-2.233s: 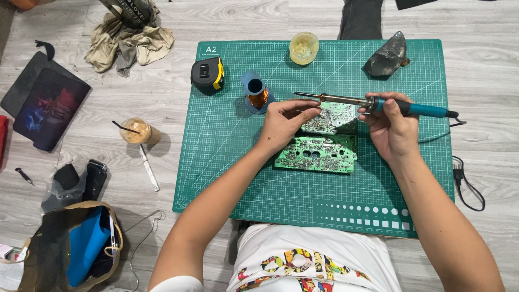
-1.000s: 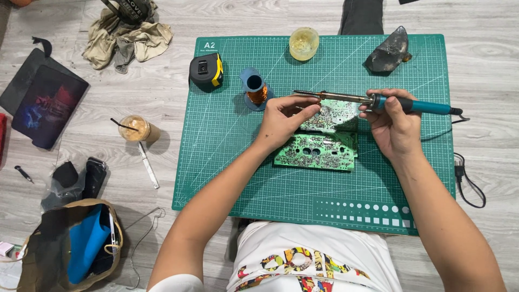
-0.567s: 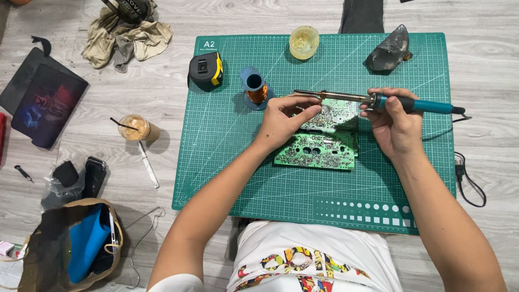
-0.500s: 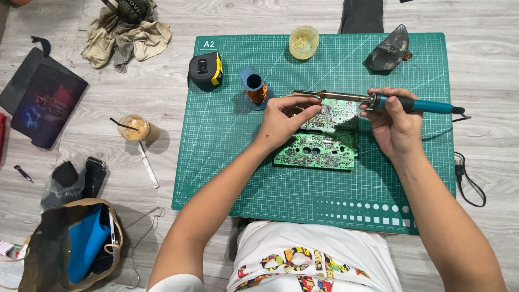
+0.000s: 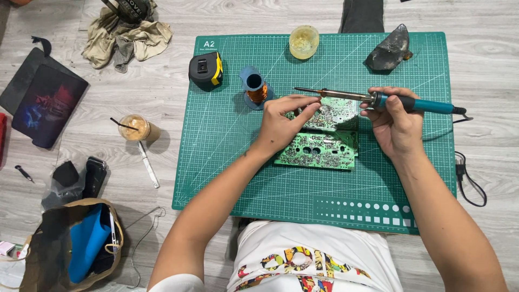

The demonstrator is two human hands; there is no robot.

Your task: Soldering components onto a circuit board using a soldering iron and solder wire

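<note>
Just right-hand fingers point(image 5: 386, 105) closed around soldering iron point(image 5: 378, 99), left-hand fingers point(image 5: 303, 105) pinched shut over upper circuit board point(image 5: 332, 112).

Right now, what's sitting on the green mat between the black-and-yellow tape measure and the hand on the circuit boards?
In the head view, a blue stand wound with copper wire sits between the tape measure and the left hand.

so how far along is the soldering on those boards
Set up: two green circuit boards lie on the cutting mat, and the solder spool stands close by. In hand: the right hand holds the soldering iron, the left hand steadies the upper board. Finished joints cannot be made out.
</note>
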